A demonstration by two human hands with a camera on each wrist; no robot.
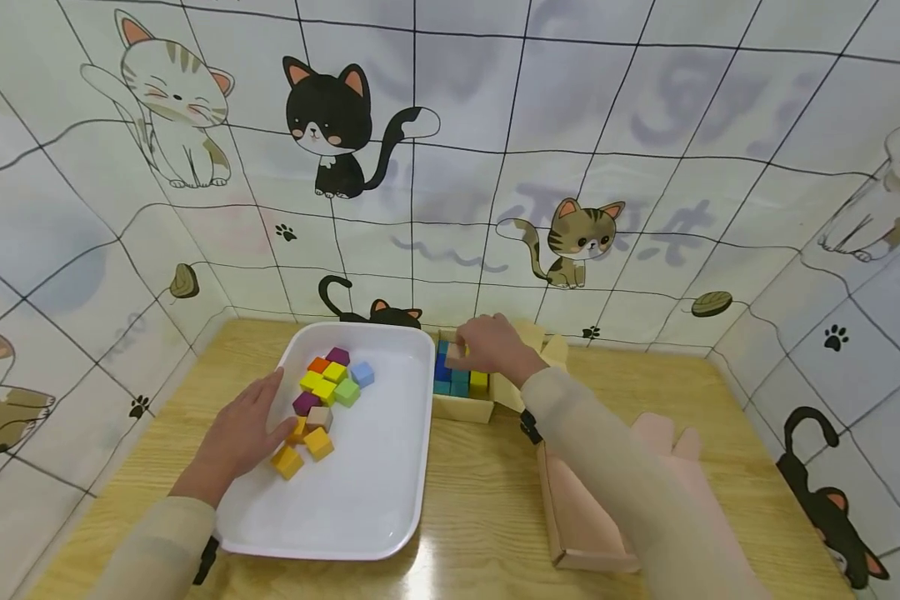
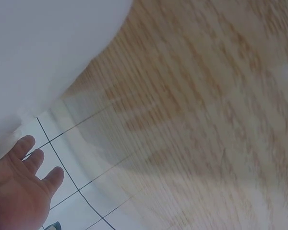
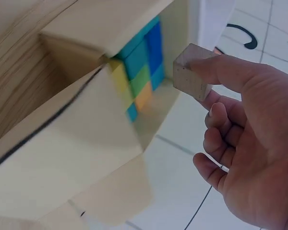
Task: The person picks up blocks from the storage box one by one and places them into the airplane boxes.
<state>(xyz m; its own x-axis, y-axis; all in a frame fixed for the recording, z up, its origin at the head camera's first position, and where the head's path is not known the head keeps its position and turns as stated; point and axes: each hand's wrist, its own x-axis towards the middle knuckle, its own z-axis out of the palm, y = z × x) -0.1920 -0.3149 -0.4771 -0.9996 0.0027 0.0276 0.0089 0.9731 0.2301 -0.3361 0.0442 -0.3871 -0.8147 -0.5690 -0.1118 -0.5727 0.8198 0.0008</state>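
My right hand (image 1: 498,348) pinches a plain wooden cube (image 3: 185,79) between thumb and finger, just above a cardboard box (image 1: 461,408). Inside that box, blue, teal, green, yellow and orange cubes (image 3: 138,62) sit packed together, with a bare strip along one side in the right wrist view. At the left side of a white tray (image 1: 367,508), my left hand (image 1: 236,429) lies with its fingers extended. Its thumb is close to an orange cube (image 1: 297,430); whether they touch, I cannot tell. The left wrist view shows only part of this hand.
Several loose cubes lie in the tray's left half, among them yellow (image 1: 324,392), green (image 1: 347,392), light blue (image 1: 362,374) and purple (image 1: 306,404) ones. An open pinkish cardboard box (image 1: 588,521) lies under my right forearm. A cat-patterned wall covering (image 1: 457,183) encloses the wooden table (image 1: 480,508).
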